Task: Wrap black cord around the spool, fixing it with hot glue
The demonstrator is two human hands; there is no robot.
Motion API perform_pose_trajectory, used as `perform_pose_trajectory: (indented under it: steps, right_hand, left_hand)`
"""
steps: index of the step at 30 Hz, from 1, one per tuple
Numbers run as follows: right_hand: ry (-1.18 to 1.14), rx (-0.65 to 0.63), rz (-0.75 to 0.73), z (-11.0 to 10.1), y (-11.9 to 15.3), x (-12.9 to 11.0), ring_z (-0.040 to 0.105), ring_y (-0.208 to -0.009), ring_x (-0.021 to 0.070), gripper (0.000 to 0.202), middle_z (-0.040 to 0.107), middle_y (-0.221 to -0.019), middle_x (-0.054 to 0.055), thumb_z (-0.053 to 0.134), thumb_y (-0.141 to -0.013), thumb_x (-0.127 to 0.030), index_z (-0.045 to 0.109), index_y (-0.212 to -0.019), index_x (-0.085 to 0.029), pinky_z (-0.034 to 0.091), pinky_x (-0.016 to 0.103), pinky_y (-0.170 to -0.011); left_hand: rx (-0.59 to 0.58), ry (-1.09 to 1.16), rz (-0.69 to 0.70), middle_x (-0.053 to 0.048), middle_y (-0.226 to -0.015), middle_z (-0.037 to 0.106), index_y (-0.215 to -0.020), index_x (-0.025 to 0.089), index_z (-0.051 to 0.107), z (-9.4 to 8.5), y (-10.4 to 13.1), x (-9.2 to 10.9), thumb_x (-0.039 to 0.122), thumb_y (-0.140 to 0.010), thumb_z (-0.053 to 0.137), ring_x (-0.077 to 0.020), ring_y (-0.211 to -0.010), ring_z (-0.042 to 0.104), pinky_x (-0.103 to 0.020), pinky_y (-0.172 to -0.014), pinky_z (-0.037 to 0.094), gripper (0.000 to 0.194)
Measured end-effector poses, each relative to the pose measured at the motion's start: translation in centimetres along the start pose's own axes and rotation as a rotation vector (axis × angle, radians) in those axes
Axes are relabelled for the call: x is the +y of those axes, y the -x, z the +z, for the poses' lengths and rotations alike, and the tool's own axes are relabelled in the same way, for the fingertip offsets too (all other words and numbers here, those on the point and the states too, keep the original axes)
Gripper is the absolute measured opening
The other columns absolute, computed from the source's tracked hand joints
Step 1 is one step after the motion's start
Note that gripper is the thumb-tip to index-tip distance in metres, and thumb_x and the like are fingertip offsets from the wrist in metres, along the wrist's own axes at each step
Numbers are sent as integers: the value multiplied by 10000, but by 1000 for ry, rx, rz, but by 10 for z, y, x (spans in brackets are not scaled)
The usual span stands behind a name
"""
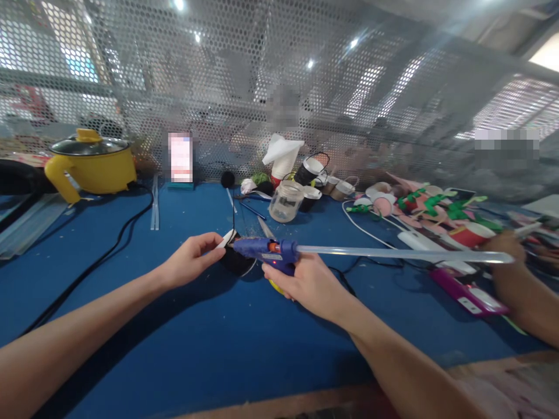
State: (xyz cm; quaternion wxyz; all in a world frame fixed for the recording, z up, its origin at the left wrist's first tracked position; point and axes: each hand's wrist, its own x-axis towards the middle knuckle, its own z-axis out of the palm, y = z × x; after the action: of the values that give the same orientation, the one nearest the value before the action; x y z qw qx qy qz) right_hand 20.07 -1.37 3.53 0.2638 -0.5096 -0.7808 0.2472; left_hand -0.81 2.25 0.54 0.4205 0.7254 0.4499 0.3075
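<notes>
My right hand (308, 282) is wrapped round the handle of a blue hot glue gun (266, 250), and a long clear glue stick (393, 254) juts from its back end to the right. The gun's nozzle points left, at a black cup (239, 263) with a white rim that lies tilted on the blue table. My left hand (197, 254) pinches the cup's white rim between thumb and fingers. A black cord rises from the cup toward a black ball of yarn (227, 179). Scissors (276, 286) with yellow handles lie partly hidden beneath the glue gun and my right hand.
A yellow electric pot (91, 166) with its black cable stands at the left, near loose glue sticks (155, 203). Behind my hands are a phone (180, 157), a clear jar (286, 202) and small cups. On the right lie a purple power strip (469, 294), craft pieces and another person's hand (506, 256).
</notes>
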Motion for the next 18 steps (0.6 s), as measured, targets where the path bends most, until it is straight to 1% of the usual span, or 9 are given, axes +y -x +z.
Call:
perform_pose_trajectory:
  steps: [2, 5, 9, 12, 14, 16, 18]
  right_hand:
    - [47, 34, -25, 0, 0, 0, 496, -447, 123, 175, 522, -458, -17, 466, -748, -253, 534, -602, -186, 413, 239, -496]
    - [73, 88, -44, 0, 0, 1, 502, -467, 132, 147, 521, -460, -17, 472, -744, -249, 547, -632, -191, 403, 241, -489]
    - [54, 38, -17, 0, 0, 2, 503, -449, 132, 165, 510, -429, -20, 462, -749, -244, 538, -612, -191, 398, 237, -473]
    - [43, 77, -11, -1, -1, 2, 492, -415, 124, 164, 502, -412, -25, 477, -735, -242, 513, -585, -189, 398, 233, -455]
    - [13, 86, 6, -1, -1, 3, 477, -383, 112, 173, 492, -398, -31, 480, -733, -242, 495, -569, -187, 396, 225, -435]
    - [-22, 47, 40, 0, 0, 2, 465, -360, 103, 189, 489, -395, -32, 468, -740, -250, 487, -564, -184, 391, 217, -414]
    - [-29, 6, 61, 1, 0, 1, 469, -361, 103, 202, 502, -410, -27, 458, -747, -261, 486, -562, -182, 390, 215, -408]
  left_hand:
    - [-7, -7, 4, 16, -670, 495, -743, 136, 505, 0, 0, 0, 336, -762, 430, -104, -627, 442, -245, -621, 370, 214]
    - [-13, -27, 7, 17, -663, 493, -747, 138, 505, -1, 0, 0, 334, -769, 424, -104, -617, 441, -241, -609, 372, 214]
    - [-21, -42, 24, 8, -688, 524, -763, 141, 516, -2, 1, -2, 334, -773, 422, -112, -639, 469, -246, -626, 392, 214]
    - [-23, -55, 23, -4, -719, 563, -791, 143, 534, -3, 1, -2, 330, -770, 431, -127, -671, 504, -256, -648, 411, 214]
    - [-33, -50, 32, -25, -793, 596, -852, 140, 548, -3, 1, -1, 320, -771, 436, -143, -732, 531, -269, -692, 420, 227]
    - [-52, -24, 53, -50, -926, 611, -963, 141, 540, -3, 1, 0, 304, -775, 437, -160, -835, 543, -285, -770, 414, 269]
    - [-69, 8, 71, -64, -1047, 595, -1067, 152, 509, -4, 1, 1, 288, -776, 444, -175, -932, 533, -299, -840, 393, 328]
